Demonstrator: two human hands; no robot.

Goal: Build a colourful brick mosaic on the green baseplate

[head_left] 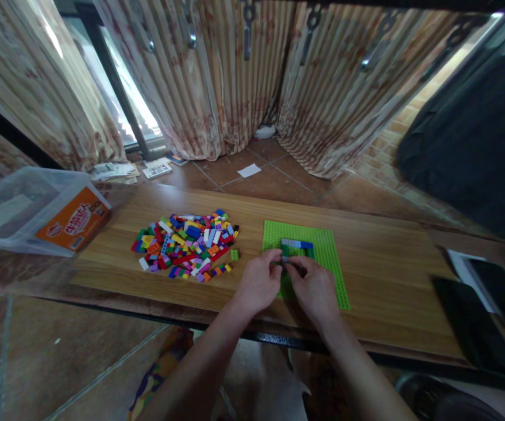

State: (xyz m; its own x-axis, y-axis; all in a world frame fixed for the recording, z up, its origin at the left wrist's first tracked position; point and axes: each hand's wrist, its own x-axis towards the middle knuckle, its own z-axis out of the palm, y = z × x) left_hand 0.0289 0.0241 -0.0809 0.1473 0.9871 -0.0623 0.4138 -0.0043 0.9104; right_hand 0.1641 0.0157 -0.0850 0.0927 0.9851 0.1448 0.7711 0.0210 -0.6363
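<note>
A bright green baseplate (326,251) lies on the wooden table (384,280), with a low wall of grey, blue and green bricks (296,244) built on it. My left hand (258,283) and my right hand (311,286) meet over the plate's near left part, fingers pinched together on a small brick that I cannot make out. A heap of loose coloured bricks (186,245) lies to the left of the plate. One green brick (234,254) sits apart between heap and plate.
A clear plastic tub with an orange label (37,213) rests on its side at the table's left end. Dark flat devices (484,298) lie at the right end. Curtains and a tiled floor with papers lie beyond the table.
</note>
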